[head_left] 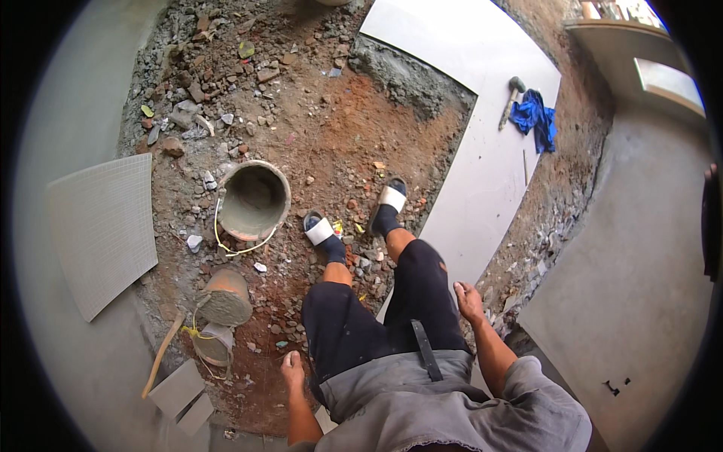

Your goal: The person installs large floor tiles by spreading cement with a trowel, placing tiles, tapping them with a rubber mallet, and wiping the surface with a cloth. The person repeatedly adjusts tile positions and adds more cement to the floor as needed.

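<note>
My left hand (292,370) hangs beside my left thigh with its fingers curled in, and nothing shows in it. Close to my right thigh, my right hand (468,303) is also loosely closed, with no object visible. The nearest thing to my right hand is the strip of pale floor tiles (482,181). On those tiles lie a mallet (514,102) with a dark head, a blue cloth (535,119) and a thin stick-like piece (525,167). A large bucket (255,200), grey with residue inside, stands on the soil left of my feet.
Two smaller mortar-coated buckets (226,297) (214,346) sit beside a wooden handle (163,355). A large tile (109,230) leans at the left, and tile offcuts (178,392) lie below. Rubble (196,94) covers the uneven ground. Grey mortar (410,79) borders the tiles; a concrete slab (625,264) lies right.
</note>
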